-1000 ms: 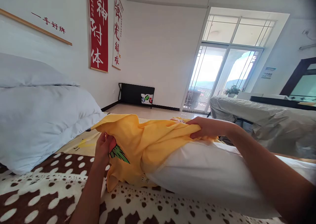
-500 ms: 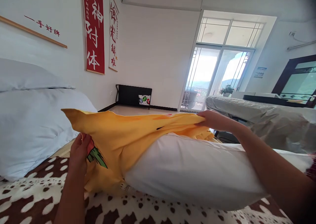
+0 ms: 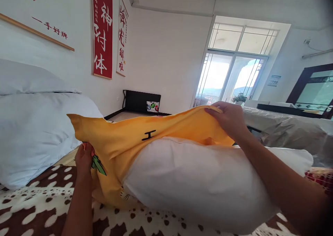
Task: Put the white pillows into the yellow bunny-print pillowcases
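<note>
A yellow pillowcase with a carrot print and black marks stretches between my two hands. Part of a white pillow is inside it on the left; the rest sticks out to the right. My left hand is closed on the pillowcase's left side, next to the carrot print. Its fingertips are partly hidden by the cloth. My right hand pinches the upper edge of the pillowcase opening and holds it raised above the pillow. My right forearm crosses in front of the pillow.
Beneath lies a brown and white spotted blanket. White pillows are stacked at the left by the wall. A black folded item leans at the far wall. Plastic-covered furniture stands at the right, near a glass door.
My right hand has risen and shifted right, lifting the pillowcase's opening higher and spreading it wider. More of the black lettering shows. My left hand keeps its grip.
</note>
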`<state>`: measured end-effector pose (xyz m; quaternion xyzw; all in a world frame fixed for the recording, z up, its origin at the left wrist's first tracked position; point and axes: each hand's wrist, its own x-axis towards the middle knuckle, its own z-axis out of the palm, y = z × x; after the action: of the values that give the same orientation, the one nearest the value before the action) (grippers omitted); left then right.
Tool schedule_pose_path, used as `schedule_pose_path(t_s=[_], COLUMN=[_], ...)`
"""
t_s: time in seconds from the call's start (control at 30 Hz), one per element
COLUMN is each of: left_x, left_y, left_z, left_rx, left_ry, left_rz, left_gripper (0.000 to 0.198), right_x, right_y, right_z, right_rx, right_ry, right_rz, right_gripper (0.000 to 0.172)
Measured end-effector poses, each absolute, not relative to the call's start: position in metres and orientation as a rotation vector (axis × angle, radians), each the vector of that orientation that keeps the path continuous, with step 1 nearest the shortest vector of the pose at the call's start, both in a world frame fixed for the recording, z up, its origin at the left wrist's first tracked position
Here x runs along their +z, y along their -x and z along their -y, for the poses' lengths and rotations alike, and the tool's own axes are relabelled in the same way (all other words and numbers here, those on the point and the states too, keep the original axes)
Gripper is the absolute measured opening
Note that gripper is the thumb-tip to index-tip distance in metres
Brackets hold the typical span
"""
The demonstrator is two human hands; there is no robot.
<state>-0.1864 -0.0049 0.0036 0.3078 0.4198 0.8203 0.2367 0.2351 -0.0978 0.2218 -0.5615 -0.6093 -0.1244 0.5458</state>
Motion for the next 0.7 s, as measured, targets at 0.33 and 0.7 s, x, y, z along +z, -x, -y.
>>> schedule_pose_path(t_s=[0.33, 0.7], left_x=[0.033, 0.052], left_y=[0.186, 0.19], left_z=[0.047, 0.074], left_rx=[2.167, 2.157], left_ry=[-0.719, -0.702], left_rz=[-0.837, -0.806], left_gripper=[0.026, 0.04], right_x=[0.207, 0.158], right_y=[-0.282, -0.144], right_z=[0.046, 0.116], right_rx=[-0.459, -0.967], right_ry=[1.992, 0.837], right_rz=[1.891, 2.264], right_gripper=[0.03, 0.034])
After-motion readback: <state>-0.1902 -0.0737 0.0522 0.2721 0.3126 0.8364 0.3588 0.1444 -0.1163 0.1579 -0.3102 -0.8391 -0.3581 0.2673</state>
